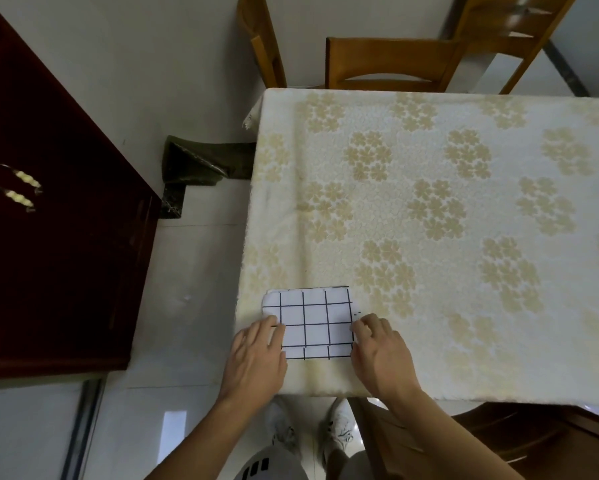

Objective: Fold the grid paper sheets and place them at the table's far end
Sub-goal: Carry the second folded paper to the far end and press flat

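One grid paper sheet (313,323), two hands, one table (464,202), two chairs, one cabinet (49,220).

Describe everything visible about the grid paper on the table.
The grid paper is white with dark, widely spaced grid lines, roughly square, apparently already folded, lying flat near the near-left corner of the floral tablecloth. The left hand rests on its left edge; the right hand touches its right edge with curled fingers.
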`<state>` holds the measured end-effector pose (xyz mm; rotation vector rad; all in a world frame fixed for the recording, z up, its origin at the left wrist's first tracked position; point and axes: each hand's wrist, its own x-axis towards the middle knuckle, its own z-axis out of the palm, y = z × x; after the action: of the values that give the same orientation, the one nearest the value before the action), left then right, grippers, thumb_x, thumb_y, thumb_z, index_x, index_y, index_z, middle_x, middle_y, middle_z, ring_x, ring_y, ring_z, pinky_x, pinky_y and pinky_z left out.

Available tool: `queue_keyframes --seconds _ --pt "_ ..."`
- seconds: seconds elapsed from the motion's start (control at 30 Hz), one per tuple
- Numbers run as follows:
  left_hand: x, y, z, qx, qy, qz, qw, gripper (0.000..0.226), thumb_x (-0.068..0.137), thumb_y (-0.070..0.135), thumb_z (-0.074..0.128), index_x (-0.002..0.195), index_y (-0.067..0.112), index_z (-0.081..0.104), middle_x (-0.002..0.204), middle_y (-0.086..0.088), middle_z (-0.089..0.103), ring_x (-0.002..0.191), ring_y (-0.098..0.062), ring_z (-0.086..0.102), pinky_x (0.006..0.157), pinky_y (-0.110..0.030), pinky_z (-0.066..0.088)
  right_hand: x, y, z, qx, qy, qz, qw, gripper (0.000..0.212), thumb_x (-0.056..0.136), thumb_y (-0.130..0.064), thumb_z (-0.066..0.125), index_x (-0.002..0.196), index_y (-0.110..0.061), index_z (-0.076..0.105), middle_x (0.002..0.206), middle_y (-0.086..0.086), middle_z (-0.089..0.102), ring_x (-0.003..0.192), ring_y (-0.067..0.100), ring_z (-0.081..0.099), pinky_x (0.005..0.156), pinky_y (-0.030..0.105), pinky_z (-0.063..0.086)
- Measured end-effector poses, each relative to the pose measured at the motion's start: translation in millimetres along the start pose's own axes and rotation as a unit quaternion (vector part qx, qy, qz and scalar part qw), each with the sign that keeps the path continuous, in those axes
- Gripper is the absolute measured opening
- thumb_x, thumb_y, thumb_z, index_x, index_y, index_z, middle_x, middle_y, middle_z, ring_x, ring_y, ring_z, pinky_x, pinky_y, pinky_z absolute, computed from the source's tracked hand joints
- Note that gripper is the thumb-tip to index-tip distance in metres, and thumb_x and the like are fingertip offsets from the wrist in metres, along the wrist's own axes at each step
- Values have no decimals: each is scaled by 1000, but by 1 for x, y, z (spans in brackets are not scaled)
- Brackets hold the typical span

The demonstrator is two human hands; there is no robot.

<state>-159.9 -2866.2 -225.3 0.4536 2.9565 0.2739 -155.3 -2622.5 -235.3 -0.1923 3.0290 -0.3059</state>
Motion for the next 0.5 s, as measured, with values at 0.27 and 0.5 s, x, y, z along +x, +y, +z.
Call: queue_keyframes --seconds 0.27,0.5 --pt "-13 -2 22 62 -107 7 992 66 91 44 35 146 10 42 156 -10 34 145 -28 31 110 -48 22 -16 6 8 -54 -85 -114 988 65 97 -43 39 153 -11 32 160 10 30 148 26 29 118 44 32" --pt "-16 0 31 58 -104 -11 993 66 91 46 33 148 14 33 157 -10 32 145 -31 30 116 -45 32 -20 11 17 -72 -102 -112 986 66 93 -41 36 151 -9 37 158 13 33 145 27 33 116 44 26"
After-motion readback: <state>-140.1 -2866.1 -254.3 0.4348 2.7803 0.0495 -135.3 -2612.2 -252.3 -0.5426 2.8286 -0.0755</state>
